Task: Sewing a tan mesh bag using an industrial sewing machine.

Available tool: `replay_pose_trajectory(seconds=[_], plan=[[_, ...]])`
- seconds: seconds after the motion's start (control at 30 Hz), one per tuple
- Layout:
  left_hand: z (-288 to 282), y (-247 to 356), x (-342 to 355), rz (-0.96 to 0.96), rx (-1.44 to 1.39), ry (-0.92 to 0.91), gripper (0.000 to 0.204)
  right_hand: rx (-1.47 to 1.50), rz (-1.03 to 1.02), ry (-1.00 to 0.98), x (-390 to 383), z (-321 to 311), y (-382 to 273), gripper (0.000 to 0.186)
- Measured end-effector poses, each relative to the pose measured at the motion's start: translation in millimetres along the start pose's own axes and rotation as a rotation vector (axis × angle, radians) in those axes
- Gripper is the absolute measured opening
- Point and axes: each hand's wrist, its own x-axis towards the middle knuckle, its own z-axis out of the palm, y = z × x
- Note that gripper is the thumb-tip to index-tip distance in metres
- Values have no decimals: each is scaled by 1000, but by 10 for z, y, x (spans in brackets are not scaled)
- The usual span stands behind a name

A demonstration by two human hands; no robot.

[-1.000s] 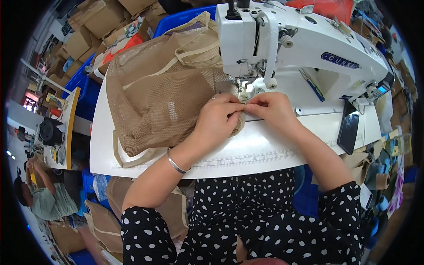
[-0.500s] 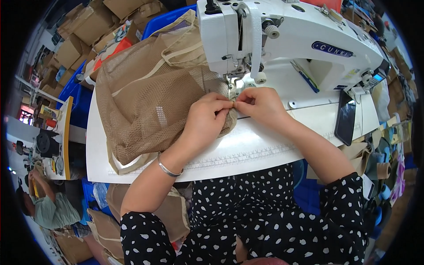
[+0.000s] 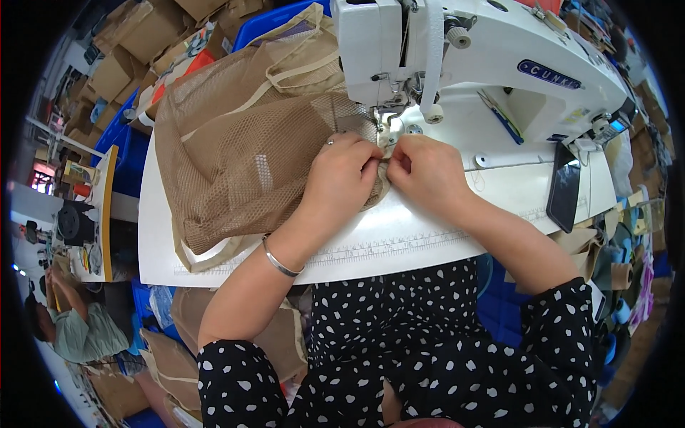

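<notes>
A brown mesh bag (image 3: 235, 164) with beige edge binding lies on the white sewing machine bed, left of the needle. Its right edge runs up to the presser foot (image 3: 384, 132) of a white sewing machine (image 3: 499, 43). My left hand (image 3: 342, 175) rests on the mesh, thumb and fingers pinching the bag's edge just in front of the foot. Close beside it, my right hand (image 3: 428, 171) is closed on the same edge, its fingertips nearly touching the left ones. The pinched bit of binding is mostly hidden by my fingers.
A black phone (image 3: 564, 187) lies on the bed at the right. Thread snips (image 3: 501, 118) rest under the machine arm, near a small metal disc (image 3: 483, 161). A printed ruler scale (image 3: 371, 251) runs along the front. Cardboard boxes (image 3: 146, 32) and a co-worker (image 3: 85, 332) are at the left.
The view has shifted a little, moving the machine rightward in the picture. Both hands have moved slightly nearer the presser foot, their fingers more curled, still pinching the bag's edge.
</notes>
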Motion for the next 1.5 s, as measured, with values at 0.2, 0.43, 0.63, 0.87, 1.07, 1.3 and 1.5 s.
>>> replay_pose_trajectory(seconds=[0.2, 0.43, 0.63, 0.87, 1.07, 1.3, 1.5], plan=[[-29, 44, -8, 32, 106, 3, 5, -60, -74, 39, -10, 56, -12, 13], [-37, 48, -15, 8, 127, -28, 6, 67, -22, 46, 4, -19, -84, 9], [-33, 60, -17, -9, 125, -22, 5, 283, 23, -50, 8, -62, -15, 11], [-23, 8, -42, -15, 69, 14, 8, 283, 15, -172, 54, -177, 52, 16], [-41, 54, -7, -22, 84, -50, 8, 50, -509, -54, 144, -100, 322, 14], [-213, 247, -107, 62, 166, -195, 24, -33, -717, 11, 158, -119, 393, 17], [-274, 316, -265, 152, 323, -259, 33, 116, -456, -61, 116, -92, 302, 11]])
